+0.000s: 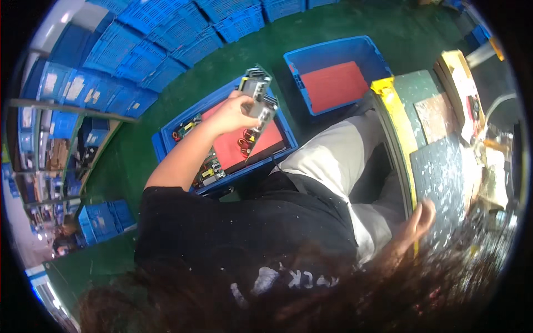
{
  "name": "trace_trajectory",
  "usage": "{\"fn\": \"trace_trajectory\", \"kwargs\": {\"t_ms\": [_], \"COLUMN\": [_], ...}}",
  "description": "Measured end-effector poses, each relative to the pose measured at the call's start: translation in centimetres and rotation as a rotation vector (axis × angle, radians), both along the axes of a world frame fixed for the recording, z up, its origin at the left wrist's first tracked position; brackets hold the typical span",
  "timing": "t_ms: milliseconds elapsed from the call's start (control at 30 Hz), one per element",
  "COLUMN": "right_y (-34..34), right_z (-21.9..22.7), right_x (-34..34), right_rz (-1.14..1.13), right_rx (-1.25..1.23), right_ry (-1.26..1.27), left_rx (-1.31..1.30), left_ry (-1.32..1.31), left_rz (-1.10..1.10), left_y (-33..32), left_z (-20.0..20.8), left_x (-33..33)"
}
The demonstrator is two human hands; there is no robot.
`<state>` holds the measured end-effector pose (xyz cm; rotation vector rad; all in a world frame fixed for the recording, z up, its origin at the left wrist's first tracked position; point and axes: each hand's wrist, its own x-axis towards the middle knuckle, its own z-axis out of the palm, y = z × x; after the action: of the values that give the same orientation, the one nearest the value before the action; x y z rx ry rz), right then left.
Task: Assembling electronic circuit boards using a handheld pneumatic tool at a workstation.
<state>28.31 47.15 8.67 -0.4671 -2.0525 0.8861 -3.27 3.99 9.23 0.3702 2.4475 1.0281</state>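
Note:
My left hand [236, 115] reaches over a blue plastic crate [287, 127], its fingers closed round what look like two circuit boards [265, 111] with silvery metal parts. Dark, reddish wire coils show just below; whether they belong to the held boards I cannot tell. A red sheet [272, 136] lies in the crate, and more circuit boards [210, 171] with coils and yellow parts lie along its left side. My right hand [419, 222] is at the workbench's near edge beside a dark, worn mat [438, 177], fingers apart and holding nothing visible.
A second blue crate [311, 105], with a red sheet on its bottom, stands on the green floor right of the first. Stacked blue crates [150, 33] line the back left, beside a shelf [72, 108] of boxes. Yellow tape [386, 91] covers the workbench's edge on my right.

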Motion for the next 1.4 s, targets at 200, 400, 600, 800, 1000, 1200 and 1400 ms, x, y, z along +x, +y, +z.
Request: {"fn": "trace_trajectory", "kwargs": {"t_ms": [200, 400, 600, 800, 1000, 1200, 1400], "right_y": [-5.4, -6.7, -5.1, -4.3, -2.7, 0.3, 5.1], "right_z": [4.4, 7.6, 2.8, 0.2, -1.7, -0.2, 0.4], "right_x": [-11.5, -9.3, -2.7, 0.0, 1.9, 6.5, 17.8], "right_rz": [0.703, 0.628, 0.5, 0.483, 0.597, 0.458, 0.146], "right_rx": [-1.212, -1.173, -1.337, -1.444, -1.61, -1.591, -1.285], "right_ry": [-0.24, -0.203, 0.142, 0.434, 0.878, 1.199, 1.099], "left_rx": [-0.019, -0.019, -0.108, -0.065, 0.106, 0.24, 0.3], "left_ry": [0.114, 0.316, 0.313, 0.289, 0.354, 0.083, 0.235], "left_rz": [-0.552, -1.127, -1.444, -1.518, -1.454, -1.456, -1.394], "left_y": [10.7, 18.1, 24.1, 26.1, 25.5, 25.9, 31.1], "left_z": [9.2, 11.9, 10.6, 12.3, 14.0, 16.7, 16.2], "left_x": [4.3, 8.5, 10.4, 12.2, 12.7, 11.6, 11.1]}}
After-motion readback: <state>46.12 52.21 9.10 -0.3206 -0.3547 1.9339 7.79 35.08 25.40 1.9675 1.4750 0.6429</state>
